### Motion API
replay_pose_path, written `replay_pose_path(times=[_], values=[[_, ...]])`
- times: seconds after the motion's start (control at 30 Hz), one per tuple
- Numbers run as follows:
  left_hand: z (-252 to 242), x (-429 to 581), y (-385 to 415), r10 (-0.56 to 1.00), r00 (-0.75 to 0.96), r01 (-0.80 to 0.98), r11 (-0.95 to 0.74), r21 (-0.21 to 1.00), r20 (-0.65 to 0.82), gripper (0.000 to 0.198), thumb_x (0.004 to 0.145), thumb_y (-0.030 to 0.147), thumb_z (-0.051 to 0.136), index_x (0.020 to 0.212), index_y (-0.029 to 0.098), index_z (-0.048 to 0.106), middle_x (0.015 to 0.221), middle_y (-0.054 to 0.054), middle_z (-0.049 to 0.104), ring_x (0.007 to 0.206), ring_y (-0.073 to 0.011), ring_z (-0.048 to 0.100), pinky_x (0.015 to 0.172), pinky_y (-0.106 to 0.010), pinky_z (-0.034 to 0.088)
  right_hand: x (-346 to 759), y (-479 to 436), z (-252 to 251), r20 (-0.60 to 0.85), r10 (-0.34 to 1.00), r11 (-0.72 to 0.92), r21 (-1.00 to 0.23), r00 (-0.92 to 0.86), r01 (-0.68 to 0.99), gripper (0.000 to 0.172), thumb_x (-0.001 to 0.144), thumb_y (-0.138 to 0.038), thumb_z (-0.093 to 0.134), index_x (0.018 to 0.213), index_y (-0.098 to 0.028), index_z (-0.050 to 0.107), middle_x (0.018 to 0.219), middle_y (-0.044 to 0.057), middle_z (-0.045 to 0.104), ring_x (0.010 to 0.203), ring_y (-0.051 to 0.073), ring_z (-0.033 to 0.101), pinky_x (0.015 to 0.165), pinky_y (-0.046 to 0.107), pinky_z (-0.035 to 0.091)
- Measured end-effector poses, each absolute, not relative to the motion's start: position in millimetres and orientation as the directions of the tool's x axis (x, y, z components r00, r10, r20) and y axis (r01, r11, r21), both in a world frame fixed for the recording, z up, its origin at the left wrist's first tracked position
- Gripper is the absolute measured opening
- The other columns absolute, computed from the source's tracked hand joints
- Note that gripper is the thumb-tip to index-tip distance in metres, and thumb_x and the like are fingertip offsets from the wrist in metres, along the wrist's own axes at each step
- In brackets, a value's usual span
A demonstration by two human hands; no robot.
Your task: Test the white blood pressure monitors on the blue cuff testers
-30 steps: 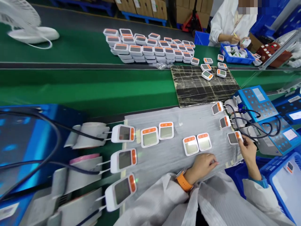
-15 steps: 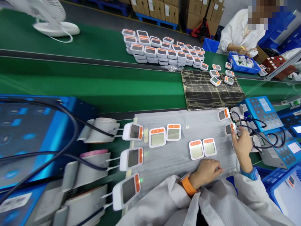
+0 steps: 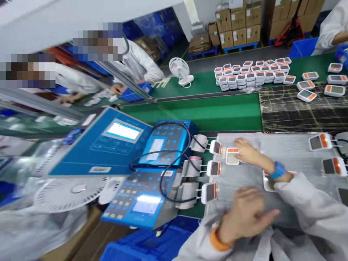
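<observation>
The right hand (image 3: 247,151) reaches over the grey mat (image 3: 284,149), fingers at the edge of a white gadget (image 3: 232,158), whether gripping I cannot tell; its wrist partly hides another gadget (image 3: 269,182), and the blurred left hand (image 3: 246,213) hovers nearer, loose with thumb spread. Leftward, three pronged gadgets (image 3: 210,193) adjoin dark cables (image 3: 178,201) and a blue machine (image 3: 78,159) whose label (image 3: 100,169) is unreadably small. Beyond stand stacked gadgets (image 3: 250,77) and a fan (image 3: 179,68).
</observation>
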State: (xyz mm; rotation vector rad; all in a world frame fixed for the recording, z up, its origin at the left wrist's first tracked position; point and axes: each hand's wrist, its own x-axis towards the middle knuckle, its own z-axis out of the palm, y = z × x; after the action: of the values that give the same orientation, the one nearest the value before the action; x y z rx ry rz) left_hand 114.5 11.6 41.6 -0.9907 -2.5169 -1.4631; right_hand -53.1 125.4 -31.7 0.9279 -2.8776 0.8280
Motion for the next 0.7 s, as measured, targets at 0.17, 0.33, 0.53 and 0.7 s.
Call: replay_pose_path(times=[0.17, 0.33, 0.53, 0.7], values=[[80, 42, -124, 0.115, -0.964, 0.238, 0.781, 0.577, 0.241, 0.015, 0.093, 0.034, 0.058, 0.083, 0.024, 0.064, 0.078, -0.003, 0.062, 0.065, -0.0182, 0.056, 0.064, -0.031, 0.048, -64, 52, -34, -0.026, -0.478, 0.716, -0.591, -0.878, -0.372, 0.060, 0.085, -0.026, 0.069, 0.140, -0.009, 0.051, 0.136, 0.020, 0.061, 0.127, 0.032, 0.054, 0.104, 0.044, 0.044], [36, -41, -163, 0.187, -0.979, 0.198, 0.802, 0.564, 0.078, 0.028, 0.077, 0.019, 0.060, 0.103, 0.021, 0.071, 0.113, -0.010, 0.069, 0.076, -0.0200, 0.065, 0.084, -0.042, 0.058, -64, 45, -40, 0.003, -0.458, 0.702, -0.612, -0.889, -0.364, 0.070, 0.081, -0.040, 0.079, 0.140, -0.012, 0.052, 0.134, 0.018, 0.062, 0.127, 0.034, 0.051, 0.105, 0.047, 0.041], [-16, -77, -153, 0.341, -0.940, 0.289, 0.791, 0.539, 0.004, 0.024, 0.068, 0.012, 0.060, 0.087, 0.019, 0.073, 0.090, -0.005, 0.077, 0.084, -0.0223, 0.070, 0.082, -0.035, 0.057, -64, 51, -50, 0.053, -0.424, 0.602, -0.730, -0.904, -0.324, 0.072, 0.077, -0.037, 0.083, 0.139, -0.018, 0.053, 0.130, 0.013, 0.059, 0.118, 0.030, 0.059, 0.102, 0.045, 0.044], [-22, -81, -163, 0.296, -0.955, 0.265, 0.850, 0.455, 0.003, 0.017, 0.070, 0.005, 0.056, 0.070, 0.016, 0.069, 0.069, -0.004, 0.072, 0.064, -0.0188, 0.065, 0.068, -0.029, 0.053, -60, 50, -51, 0.105, -0.405, 0.354, -0.898, -0.908, -0.262, 0.070, 0.072, -0.019, 0.080, 0.137, -0.026, 0.052, 0.139, 0.009, 0.046, 0.097, 0.020, 0.066, 0.086, 0.035, 0.053]])
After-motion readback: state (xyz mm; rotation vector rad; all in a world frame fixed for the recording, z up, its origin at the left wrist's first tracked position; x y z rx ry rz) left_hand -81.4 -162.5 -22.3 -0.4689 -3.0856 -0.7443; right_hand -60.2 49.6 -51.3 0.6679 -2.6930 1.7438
